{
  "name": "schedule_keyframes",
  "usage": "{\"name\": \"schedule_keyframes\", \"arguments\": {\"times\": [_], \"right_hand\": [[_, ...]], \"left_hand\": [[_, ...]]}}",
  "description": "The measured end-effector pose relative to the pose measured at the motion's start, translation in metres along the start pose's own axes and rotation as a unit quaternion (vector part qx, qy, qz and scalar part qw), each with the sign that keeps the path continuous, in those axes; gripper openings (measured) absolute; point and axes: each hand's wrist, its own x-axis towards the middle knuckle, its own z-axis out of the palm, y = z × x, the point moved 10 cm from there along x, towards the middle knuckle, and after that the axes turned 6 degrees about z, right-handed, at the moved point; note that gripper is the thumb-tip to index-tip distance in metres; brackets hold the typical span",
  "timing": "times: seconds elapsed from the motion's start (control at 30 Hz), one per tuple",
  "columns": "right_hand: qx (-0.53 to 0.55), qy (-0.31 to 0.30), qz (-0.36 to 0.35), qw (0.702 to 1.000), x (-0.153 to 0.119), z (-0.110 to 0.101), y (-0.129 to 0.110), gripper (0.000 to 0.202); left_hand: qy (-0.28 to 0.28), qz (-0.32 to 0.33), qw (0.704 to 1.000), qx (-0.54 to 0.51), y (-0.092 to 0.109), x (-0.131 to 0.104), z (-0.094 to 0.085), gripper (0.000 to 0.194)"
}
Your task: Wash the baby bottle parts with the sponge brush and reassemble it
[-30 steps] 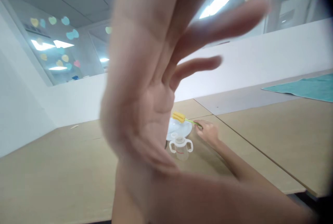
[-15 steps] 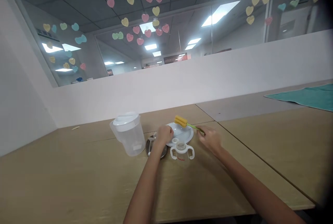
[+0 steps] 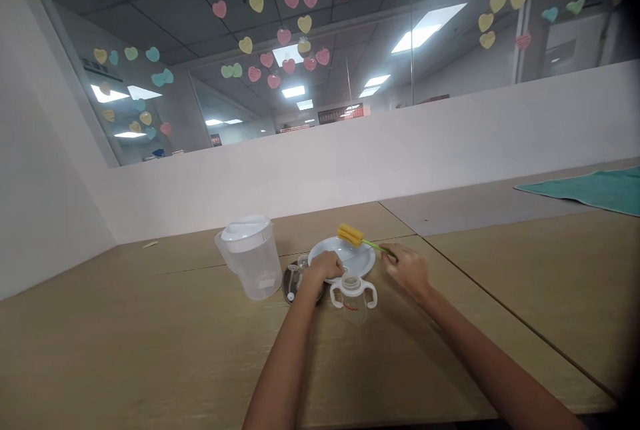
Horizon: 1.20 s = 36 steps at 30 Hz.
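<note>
My right hand (image 3: 409, 269) grips the green handle of a bottle brush with a yellow sponge head (image 3: 351, 235). The sponge head is over the far part of a white plate (image 3: 366, 263). Curled fingers of my left hand (image 3: 327, 267) are over the plate's near left side, just behind a clear baby bottle (image 3: 353, 310). What they hold, if anything, is hidden. The bottle stands upright, its mouth uncovered, with a white two-handled collar. Left of it, partly behind my left wrist, a dark round dish (image 3: 288, 291) holds small clear and white parts.
A translucent pitcher with a white lid (image 3: 257, 263) stands left of the dish. A teal cloth (image 3: 595, 189) lies at the far right of the table. A white wall (image 3: 320, 170) with a window above it closes off the back.
My left hand has shifted right and slightly nearer, toward the bottle, showing more of the dish and the plate's left side. The brush stays in my right hand, nearly unmoved.
</note>
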Motion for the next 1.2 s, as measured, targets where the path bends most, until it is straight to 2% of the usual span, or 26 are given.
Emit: {"name": "schedule_keyframes", "arguments": {"times": [0.07, 0.17, 0.23, 0.3, 0.37, 0.43, 0.5, 0.57, 0.7, 0.8, 0.93, 1.03, 1.1, 1.2], "right_hand": [[0.018, 0.024, -0.009, 1.0, 0.0, -0.008, -0.003, 0.019], [0.088, 0.065, -0.03, 0.994, -0.001, -0.022, -0.008, 0.017], [0.134, 0.066, -0.06, 0.987, -0.004, -0.024, -0.013, 0.017], [0.144, 0.054, -0.071, 0.985, -0.006, -0.018, -0.013, 0.018], [0.117, 0.041, -0.061, 0.991, -0.009, -0.009, -0.008, 0.019], [0.083, 0.025, -0.05, 0.995, -0.011, 0.0, -0.004, 0.019], [0.077, 0.011, -0.06, 0.995, -0.013, 0.005, -0.005, 0.018], [0.099, 0.006, -0.078, 0.992, -0.014, 0.003, -0.011, 0.018], [0.141, 0.016, -0.117, 0.983, -0.015, -0.008, -0.027, 0.017], [0.146, 0.021, -0.112, 0.983, -0.012, -0.014, -0.028, 0.017], [0.141, 0.024, -0.092, 0.985, -0.01, -0.015, -0.024, 0.018], [0.133, 0.015, -0.103, 0.986, -0.012, -0.012, -0.027, 0.019], [0.123, 0.011, -0.113, 0.986, -0.013, -0.01, -0.028, 0.018], [0.11, 0.008, -0.116, 0.987, -0.014, -0.007, -0.027, 0.017]], "left_hand": [[0.057, 0.003, 0.998, -0.008, 0.002, -0.005, -0.012, 0.019], [0.195, 0.031, 0.977, -0.076, 0.005, -0.022, -0.037, 0.031], [0.3, 0.072, 0.935, -0.177, 0.003, -0.04, -0.051, 0.034], [0.377, 0.103, 0.88, -0.27, -0.004, -0.058, -0.057, 0.034], [0.413, 0.103, 0.848, -0.315, -0.013, -0.069, -0.054, 0.033], [0.435, 0.091, 0.832, -0.332, -0.021, -0.077, -0.051, 0.033], [0.454, 0.082, 0.831, -0.312, -0.026, -0.084, -0.053, 0.031], [0.475, 0.075, 0.843, -0.242, -0.025, -0.093, -0.059, 0.028], [0.483, 0.018, 0.875, -0.025, -0.023, -0.102, -0.064, 0.02], [0.475, -0.056, 0.876, 0.057, -0.04, -0.102, -0.058, 0.017], [0.454, -0.133, 0.879, 0.066, -0.073, -0.099, -0.046, 0.019], [0.419, -0.188, 0.886, 0.058, -0.091, -0.097, -0.04, 0.021], [0.392, -0.215, 0.893, 0.052, -0.096, -0.097, -0.039, 0.023], [0.341, -0.222, 0.912, 0.057, -0.094, -0.093, -0.036, 0.027]]}}
